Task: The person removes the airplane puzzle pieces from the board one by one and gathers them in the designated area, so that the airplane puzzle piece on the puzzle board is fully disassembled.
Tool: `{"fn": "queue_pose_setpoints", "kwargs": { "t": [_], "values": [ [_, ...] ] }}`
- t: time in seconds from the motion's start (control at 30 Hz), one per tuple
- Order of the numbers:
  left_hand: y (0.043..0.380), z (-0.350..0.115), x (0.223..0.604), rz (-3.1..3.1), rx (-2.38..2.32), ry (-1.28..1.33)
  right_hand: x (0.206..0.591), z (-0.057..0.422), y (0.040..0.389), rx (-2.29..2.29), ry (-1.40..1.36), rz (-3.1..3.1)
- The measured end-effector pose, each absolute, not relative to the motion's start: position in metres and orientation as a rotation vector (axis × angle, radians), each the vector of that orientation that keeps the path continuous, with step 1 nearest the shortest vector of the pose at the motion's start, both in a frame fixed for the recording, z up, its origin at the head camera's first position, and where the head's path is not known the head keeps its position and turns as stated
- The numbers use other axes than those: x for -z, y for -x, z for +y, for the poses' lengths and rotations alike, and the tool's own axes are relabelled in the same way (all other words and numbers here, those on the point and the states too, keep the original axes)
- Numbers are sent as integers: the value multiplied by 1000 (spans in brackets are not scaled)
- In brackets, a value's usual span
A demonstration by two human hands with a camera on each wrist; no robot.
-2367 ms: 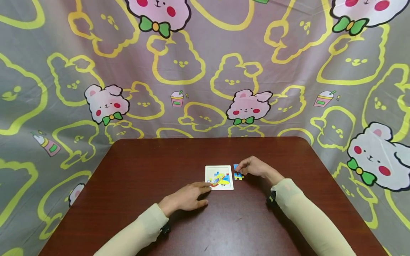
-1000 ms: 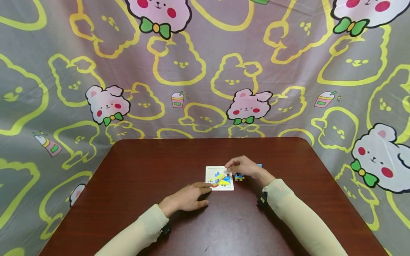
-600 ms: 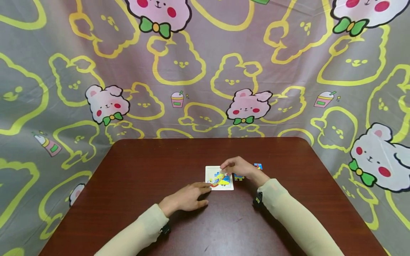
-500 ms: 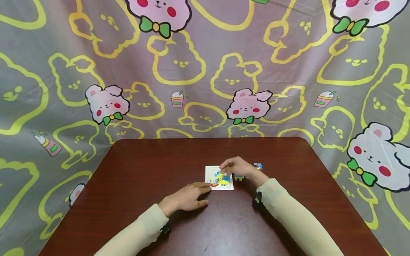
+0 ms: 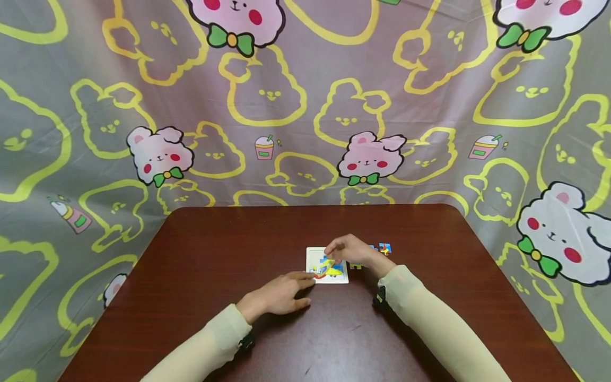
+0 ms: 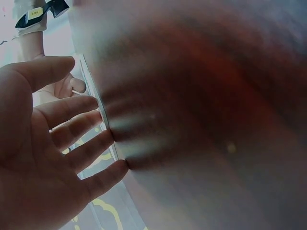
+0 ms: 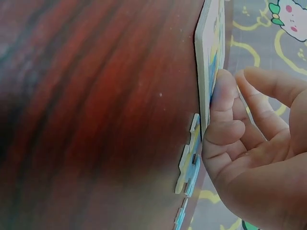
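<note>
A small white puzzle board with a yellow and blue airplane picture, part of it pieced together, lies flat on the brown table. My left hand rests at its near left corner with fingers spread and nearly straight; in the left wrist view the fingertips reach the board's edge. My right hand bends over the board's right half, fingertips low, pinching a puzzle piece mostly hidden by the fingers. A thin pale edge of it shows by the right hand in the left wrist view. In the right wrist view the fingertips are against the board.
Loose puzzle pieces lie just right of the board, partly behind the right hand in the head view. One more piece sits farther right. A patterned curtain rises behind the table.
My right hand has come from the loose pieces leftward onto the board with a piece, then shifted slightly further left. The left hand has stayed in place.
</note>
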State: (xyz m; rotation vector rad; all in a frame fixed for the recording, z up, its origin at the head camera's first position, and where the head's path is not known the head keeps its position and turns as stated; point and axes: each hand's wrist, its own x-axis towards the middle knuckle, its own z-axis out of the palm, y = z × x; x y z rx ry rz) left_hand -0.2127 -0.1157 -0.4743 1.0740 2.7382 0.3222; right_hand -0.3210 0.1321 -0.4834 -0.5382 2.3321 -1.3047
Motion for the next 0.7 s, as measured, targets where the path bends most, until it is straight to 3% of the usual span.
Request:
{"fn": "queue_pose_setpoints", "kwargs": {
  "t": [0.7],
  "values": [
    [214,-115,475,2740,-312,-1053,479,126,319,1309,526,2352]
  ]
}}
